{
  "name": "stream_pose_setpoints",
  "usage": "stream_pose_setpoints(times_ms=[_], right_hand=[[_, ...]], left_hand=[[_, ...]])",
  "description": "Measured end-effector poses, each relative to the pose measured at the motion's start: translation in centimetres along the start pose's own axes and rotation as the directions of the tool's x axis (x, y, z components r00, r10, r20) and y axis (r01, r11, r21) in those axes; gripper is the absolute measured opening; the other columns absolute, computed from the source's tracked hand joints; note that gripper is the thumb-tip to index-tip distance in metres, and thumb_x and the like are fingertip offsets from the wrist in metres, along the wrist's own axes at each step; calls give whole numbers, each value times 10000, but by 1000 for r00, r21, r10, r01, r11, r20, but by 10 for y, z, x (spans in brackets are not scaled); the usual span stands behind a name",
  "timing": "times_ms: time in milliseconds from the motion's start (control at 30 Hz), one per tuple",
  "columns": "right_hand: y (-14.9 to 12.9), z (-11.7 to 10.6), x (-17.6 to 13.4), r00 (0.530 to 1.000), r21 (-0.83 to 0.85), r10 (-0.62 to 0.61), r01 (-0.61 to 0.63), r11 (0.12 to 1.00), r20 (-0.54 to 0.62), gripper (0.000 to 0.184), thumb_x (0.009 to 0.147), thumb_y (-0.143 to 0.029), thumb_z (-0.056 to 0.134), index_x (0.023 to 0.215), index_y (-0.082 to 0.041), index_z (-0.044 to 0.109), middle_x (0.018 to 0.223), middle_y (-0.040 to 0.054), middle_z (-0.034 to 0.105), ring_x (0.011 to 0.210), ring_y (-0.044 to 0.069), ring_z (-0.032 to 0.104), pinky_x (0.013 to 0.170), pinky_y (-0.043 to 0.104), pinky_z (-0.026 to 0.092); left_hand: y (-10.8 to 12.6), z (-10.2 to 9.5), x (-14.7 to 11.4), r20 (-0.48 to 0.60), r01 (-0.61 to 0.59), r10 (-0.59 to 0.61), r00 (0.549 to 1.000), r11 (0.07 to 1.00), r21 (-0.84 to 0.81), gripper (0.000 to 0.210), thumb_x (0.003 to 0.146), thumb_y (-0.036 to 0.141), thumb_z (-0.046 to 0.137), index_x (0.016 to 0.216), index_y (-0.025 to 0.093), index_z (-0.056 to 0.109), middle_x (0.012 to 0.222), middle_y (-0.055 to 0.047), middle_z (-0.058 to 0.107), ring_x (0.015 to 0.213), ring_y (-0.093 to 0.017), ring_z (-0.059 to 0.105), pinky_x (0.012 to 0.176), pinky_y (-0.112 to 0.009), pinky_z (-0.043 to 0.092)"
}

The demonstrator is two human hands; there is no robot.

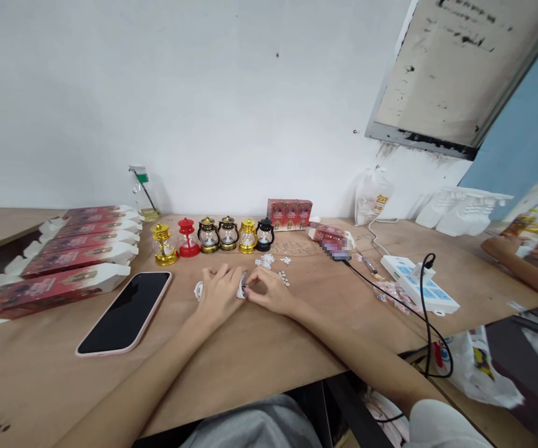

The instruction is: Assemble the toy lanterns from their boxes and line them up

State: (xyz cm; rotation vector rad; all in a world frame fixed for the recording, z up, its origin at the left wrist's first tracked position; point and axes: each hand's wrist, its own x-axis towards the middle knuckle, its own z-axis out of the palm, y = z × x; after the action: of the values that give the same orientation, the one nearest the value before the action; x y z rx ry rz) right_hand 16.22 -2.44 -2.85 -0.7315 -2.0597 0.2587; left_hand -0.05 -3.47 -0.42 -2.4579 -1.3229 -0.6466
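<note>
My left hand is wrapped over a small white lantern lying on its side. The lantern's middle is hidden under the palm. Its white end shows at the right of the fingers, and a white loop sticks out at the left. My right hand is closed, with thumb and fingertips pinched at the lantern's right end; what they pinch is too small to tell. Beyond the hands are small white plastic pieces and several round silvery button cells. Upright behind them stand lanterns in gold, red, bronze and black.
A phone and open red cartons lie to the left. A red box stands by the wall. On the right are a power strip, black cable, white bag and another person's arm.
</note>
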Motion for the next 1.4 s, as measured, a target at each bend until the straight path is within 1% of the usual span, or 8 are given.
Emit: stream_pose_setpoints(times_ms=[467, 733, 833, 933, 1067, 1167, 1300, 1400], right_hand=[[-1, 3, -1, 999, 51, 48, -47, 998, -8, 63, 782, -228, 554, 763, -195, 504, 759, 10, 557, 721, 127, 528, 695, 264, 445], [-6, 6, 0, 976, 180, 219, -214, 960, -10, 58, 762, -179, 556, 820, -184, 551, 774, -2, 570, 697, 107, 551, 696, 253, 466], [-6, 10, 0, 949, 228, 314, -307, 924, 7, 62, 762, -177, 555, 812, -174, 592, 796, 5, 572, 711, 107, 560, 716, 266, 468], [-4, 19, -1, 901, 332, 432, -416, 847, 27, 98, 747, -182, 576, 836, -163, 611, 839, 21, 581, 733, 112, 577, 734, 279, 478], [-1, 33, -1, 858, 469, 511, -474, 745, 55, 170, 707, -126, 584, 872, -169, 587, 917, 29, 584, 754, 103, 592, 753, 271, 487], [2, 39, -1, 832, 518, 551, -504, 692, 73, 197, 673, -77, 578, 842, -175, 566, 870, 10, 586, 742, 101, 586, 743, 258, 487], [4, 39, 3, 790, 537, 606, -553, 637, 94, 232, 622, -25, 569, 788, -186, 545, 766, -22, 587, 714, 106, 568, 727, 253, 474], [1, 36, 6, 733, 563, 672, -602, 566, 109, 227, 585, -13, 569, 725, -187, 532, 691, -42, 575, 682, 111, 552, 714, 256, 454]], left_hand=[[-1, 1, 0, 5, -4, 4, 1000, 1000, 28, 139, 775, 232, 488, 893, 187, 545, 869, -101, 668, 889, -281, 511, 717, -411, 313], [-1, 3, 0, -4, 2, -2, 1000, 999, 49, 90, 766, 187, 464, 824, 182, 532, 813, -108, 655, 874, -282, 511, 735, -427, 331], [-2, 4, 1, 3, 4, -4, 1000, 999, 51, 100, 759, 179, 464, 828, 177, 536, 823, -121, 657, 875, -294, 512, 730, -440, 341], [-4, 3, 2, 37, 18, -21, 999, 996, 85, 130, 753, 175, 470, 860, 165, 542, 839, -139, 656, 895, -311, 516, 723, -453, 349], [-5, 1, 2, 63, 46, -55, 996, 990, 136, 172, 737, 149, 464, 888, 142, 547, 853, -164, 646, 911, -328, 516, 711, -456, 356], [-4, 0, 3, 74, 53, -65, 995, 987, 152, 174, 721, 117, 458, 867, 140, 549, 862, -162, 646, 911, -334, 516, 710, -462, 358], [-1, 2, 4, 42, 35, -43, 998, 984, 173, 187, 721, 65, 437, 842, 149, 551, 838, -149, 649, 892, -331, 520, 707, -466, 358], [3, 3, 5, 27, 16, -22, 999, 978, 207, 221, 750, 29, 382, 814, 149, 555, 811, -144, 643, 868, -324, 528, 711, -465, 356]])
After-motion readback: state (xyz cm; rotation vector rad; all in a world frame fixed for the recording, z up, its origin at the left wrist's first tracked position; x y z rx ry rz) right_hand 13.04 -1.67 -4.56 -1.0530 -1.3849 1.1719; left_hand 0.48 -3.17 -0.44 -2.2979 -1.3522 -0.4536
